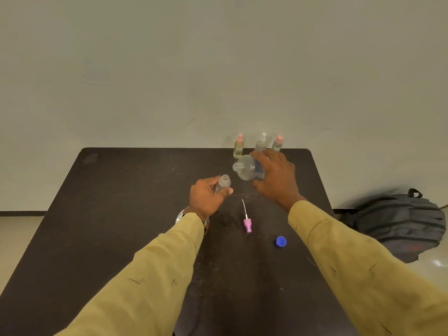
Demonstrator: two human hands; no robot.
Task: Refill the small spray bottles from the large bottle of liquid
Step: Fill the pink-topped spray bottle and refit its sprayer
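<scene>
My left hand [208,196] grips a small clear spray bottle [223,183] with its top off and its neck open upward. My right hand [276,179] holds the large clear bottle [246,168], uncapped and tilted with its mouth toward the small bottle, a short gap between them. A pink spray top with its white tube [247,220] lies on the dark table [121,214] below my hands. The blue cap [281,241] lies to its right. Three more small spray bottles stand at the table's far edge: a yellowish one [238,147], a clear one [261,143], a greyish one [277,143].
A grey backpack [400,224] lies on the floor to the right of the table. A plain wall runs behind the table's far edge. A watch sits on my left wrist [181,215].
</scene>
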